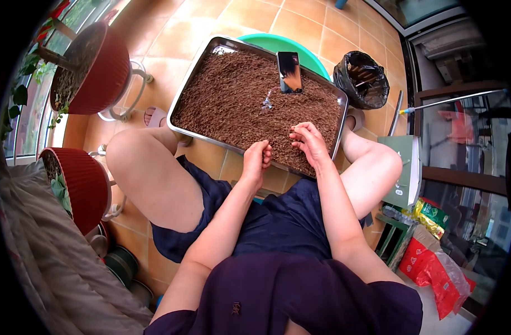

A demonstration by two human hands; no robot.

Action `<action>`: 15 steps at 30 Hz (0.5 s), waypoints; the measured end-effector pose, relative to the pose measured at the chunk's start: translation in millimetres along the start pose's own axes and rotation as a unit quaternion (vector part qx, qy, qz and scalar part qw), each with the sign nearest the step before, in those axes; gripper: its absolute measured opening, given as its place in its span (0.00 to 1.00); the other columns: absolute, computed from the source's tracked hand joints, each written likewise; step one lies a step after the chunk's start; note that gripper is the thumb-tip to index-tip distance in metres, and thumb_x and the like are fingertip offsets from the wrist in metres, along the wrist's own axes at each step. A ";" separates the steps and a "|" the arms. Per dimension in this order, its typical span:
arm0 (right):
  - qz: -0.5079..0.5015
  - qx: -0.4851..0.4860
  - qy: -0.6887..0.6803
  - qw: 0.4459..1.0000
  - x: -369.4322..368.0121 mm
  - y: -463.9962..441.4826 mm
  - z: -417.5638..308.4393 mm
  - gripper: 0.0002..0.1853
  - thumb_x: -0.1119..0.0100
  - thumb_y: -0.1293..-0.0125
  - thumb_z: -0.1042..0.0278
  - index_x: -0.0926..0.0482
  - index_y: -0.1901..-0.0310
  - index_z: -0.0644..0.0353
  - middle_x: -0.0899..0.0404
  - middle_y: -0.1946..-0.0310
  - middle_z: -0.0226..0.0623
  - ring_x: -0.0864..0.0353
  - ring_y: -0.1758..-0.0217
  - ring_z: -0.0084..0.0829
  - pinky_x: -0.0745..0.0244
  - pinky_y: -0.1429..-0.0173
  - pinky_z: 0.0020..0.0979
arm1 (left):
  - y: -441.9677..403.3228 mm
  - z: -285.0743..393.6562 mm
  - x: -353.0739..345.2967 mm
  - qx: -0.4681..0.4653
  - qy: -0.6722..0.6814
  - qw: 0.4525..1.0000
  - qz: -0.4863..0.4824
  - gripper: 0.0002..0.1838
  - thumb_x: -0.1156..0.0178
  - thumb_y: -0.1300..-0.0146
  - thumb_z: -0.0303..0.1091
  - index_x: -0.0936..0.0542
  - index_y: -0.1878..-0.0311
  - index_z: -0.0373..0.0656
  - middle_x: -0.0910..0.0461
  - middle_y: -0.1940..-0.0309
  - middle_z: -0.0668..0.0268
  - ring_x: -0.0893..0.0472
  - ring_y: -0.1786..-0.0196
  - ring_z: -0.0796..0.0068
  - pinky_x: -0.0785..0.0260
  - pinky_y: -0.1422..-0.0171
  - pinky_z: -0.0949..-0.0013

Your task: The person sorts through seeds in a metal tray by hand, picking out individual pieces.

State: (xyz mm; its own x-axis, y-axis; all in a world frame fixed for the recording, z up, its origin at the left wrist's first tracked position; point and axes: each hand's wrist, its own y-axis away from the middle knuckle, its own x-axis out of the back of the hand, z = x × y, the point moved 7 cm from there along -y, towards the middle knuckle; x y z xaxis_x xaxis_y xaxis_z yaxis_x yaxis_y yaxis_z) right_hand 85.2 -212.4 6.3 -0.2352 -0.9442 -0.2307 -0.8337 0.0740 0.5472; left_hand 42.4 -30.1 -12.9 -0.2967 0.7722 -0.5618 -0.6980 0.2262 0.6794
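Observation:
A metal tray (pixel 184 85) full of brown, crumbly material (pixel 222 95) lies between my knees. My left hand (pixel 258 159) is over the tray's near edge, its fingers curled together; what they hold, if anything, is hidden. To its right, above the brown material, my right hand (pixel 309 143) has bent fingers with gaps between them, and nothing clear shows in it. A phone (pixel 289 72) with a lit screen leans at the tray's far side. Just left of the phone, a small pale, shiny thing (pixel 266 103) rests on the material.
Behind the tray is a green basin (pixel 283 42). A bin with a black bag (pixel 361 80) stands at the back right. Red plant pots (pixel 102 70) are on the left. A green box (pixel 401 170) and red packages (pixel 431 273) sit at the right.

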 end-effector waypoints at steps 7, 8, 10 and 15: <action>0.022 0.094 0.143 0.985 8.2 -7.6 -6.8 0.06 0.38 0.34 0.66 0.24 0.61 0.55 0.19 0.62 0.28 0.18 0.60 0.21 0.23 0.62 0.25 | -4.5 -3.4 1.5 0.007 0.023 1.000 0.011 0.10 0.43 0.30 0.36 0.24 0.68 0.46 0.29 0.78 0.76 0.34 0.79 0.86 0.46 0.77 0.80; 0.027 0.130 0.170 0.976 9.2 -10.2 -7.8 0.06 0.38 0.35 0.67 0.25 0.62 0.56 0.19 0.62 0.29 0.18 0.61 0.21 0.22 0.63 0.24 | -4.7 -3.3 1.6 0.007 0.023 1.000 0.012 0.10 0.43 0.30 0.36 0.24 0.68 0.46 0.28 0.78 0.76 0.34 0.79 0.86 0.46 0.77 0.80; 0.039 0.163 0.191 0.967 10.9 -14.4 -10.1 0.07 0.38 0.38 0.71 0.27 0.63 0.58 0.19 0.63 0.31 0.18 0.64 0.21 0.22 0.67 0.24 | -5.0 -3.6 1.5 0.008 0.022 1.000 0.012 0.10 0.43 0.30 0.36 0.24 0.68 0.46 0.28 0.78 0.76 0.34 0.79 0.87 0.46 0.77 0.80; 0.065 0.176 0.200 0.962 13.5 -17.9 -13.2 0.09 0.39 0.41 0.77 0.31 0.66 0.61 0.20 0.68 0.36 0.17 0.69 0.23 0.21 0.74 0.25 | -6.8 -4.3 1.3 0.010 0.024 1.000 0.013 0.10 0.43 0.29 0.37 0.24 0.68 0.46 0.28 0.78 0.76 0.34 0.79 0.87 0.46 0.77 0.80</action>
State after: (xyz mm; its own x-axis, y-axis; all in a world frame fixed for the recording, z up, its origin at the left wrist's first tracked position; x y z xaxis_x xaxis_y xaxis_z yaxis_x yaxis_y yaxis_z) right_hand 103.5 -230.7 4.0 -0.1957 -0.9626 0.1875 -0.9446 0.2364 0.2278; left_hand 44.0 -33.2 -20.2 -0.3461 0.7482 -0.5660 -0.6771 0.2184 0.7027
